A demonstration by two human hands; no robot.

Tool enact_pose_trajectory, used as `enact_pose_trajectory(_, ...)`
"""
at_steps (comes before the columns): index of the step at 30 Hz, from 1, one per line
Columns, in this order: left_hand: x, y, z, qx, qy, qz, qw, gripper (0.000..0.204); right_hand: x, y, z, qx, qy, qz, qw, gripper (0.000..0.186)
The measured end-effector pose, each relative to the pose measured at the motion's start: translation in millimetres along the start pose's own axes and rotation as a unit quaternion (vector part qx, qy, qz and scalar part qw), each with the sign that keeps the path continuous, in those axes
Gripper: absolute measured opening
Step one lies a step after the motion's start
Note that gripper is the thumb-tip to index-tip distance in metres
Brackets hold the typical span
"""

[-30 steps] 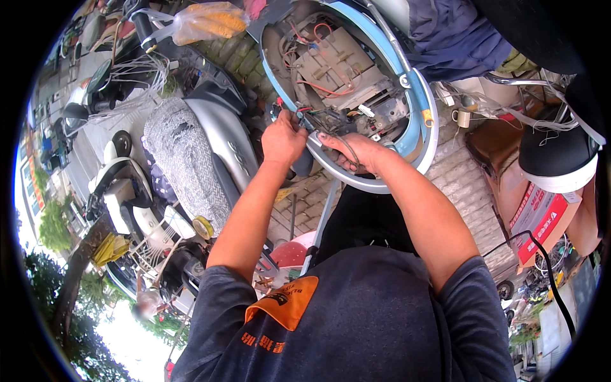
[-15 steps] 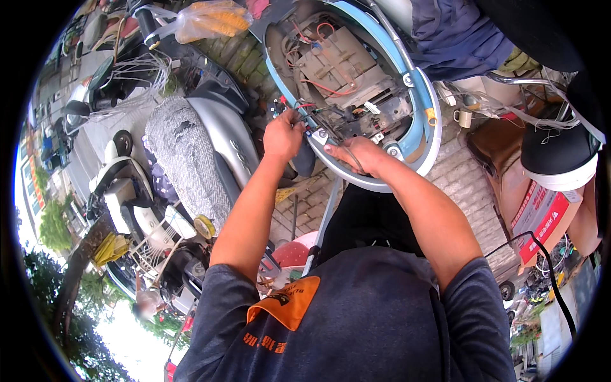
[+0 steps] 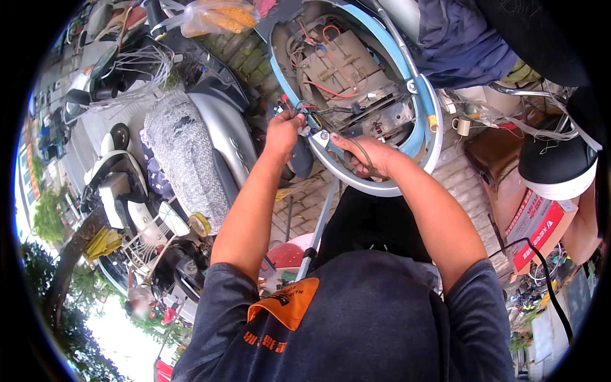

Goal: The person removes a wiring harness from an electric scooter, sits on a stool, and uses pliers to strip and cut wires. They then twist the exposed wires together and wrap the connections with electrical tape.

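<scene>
Right now the light-blue scooter body (image 3: 418,130) lies just ahead of my hands, its near rim beneath my right. My left hand (image 3: 283,135) pinches thin wires (image 3: 306,116) at the body's left edge; my right hand (image 3: 372,156), slightly apart, curls around a dark cable (image 3: 363,153). Compared with half a second ago, my right thumb sits closer to the bolt (image 3: 324,135) on the rim. Inside the open compartment (image 3: 284,48) sits a dusty block (image 3: 334,63) with red leads (image 3: 337,95); a clear bag (image 3: 191,22) holds something orange (image 3: 229,20).
</scene>
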State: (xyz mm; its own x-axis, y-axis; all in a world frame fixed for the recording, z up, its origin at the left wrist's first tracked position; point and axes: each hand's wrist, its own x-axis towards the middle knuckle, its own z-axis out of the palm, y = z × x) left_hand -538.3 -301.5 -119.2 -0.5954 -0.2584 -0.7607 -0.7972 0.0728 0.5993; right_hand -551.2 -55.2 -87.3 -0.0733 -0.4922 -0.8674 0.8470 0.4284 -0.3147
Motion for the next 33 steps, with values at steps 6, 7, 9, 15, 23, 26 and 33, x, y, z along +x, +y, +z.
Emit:
enact_pose_trajectory(6,-0.3,-3.3,-0.3,-0.021,-0.004,-0.023,0.999,0.018,0.0,-20.1,7.9,-0.004,-0.001,0.012,1.000,0.073)
enact_pose_trajectory(7,-2.3,-9.1,1.6,-0.026,-0.008,-0.015,1.000,0.018,0.4,-21.6,11.4,-0.001,0.007,0.014,1.000,0.073)
enact_pose_trajectory(9,-8.0,-8.0,7.3,-0.023,-0.009,-0.004,1.000,0.019,9.3,-18.1,10.6,-0.011,0.019,0.003,1.000,0.075)
enact_pose_trajectory(15,-17.5,-15.2,9.6,0.014,0.017,0.023,0.999,0.018,16.7,7.6,8.6,-0.122,0.039,-0.060,0.990,0.081)
enact_pose_trajectory(23,-26.2,-54.3,-18.9,-0.192,0.018,-0.065,0.979,0.014,-33.4,46.0,12.8,0.063,0.011,-0.046,0.997,0.066)
enact_pose_trajectory(26,-26.4,-53.9,-17.6,-0.131,0.015,-0.032,0.991,0.032,-45.8,53.1,6.6,0.023,0.022,-0.048,0.998,0.063)
enact_pose_trajectory(33,-1.8,-28.9,-5.5,0.210,0.092,0.098,0.968,0.051,-59.9,71.8,13.4,-0.041,0.024,-0.065,0.997,0.059)
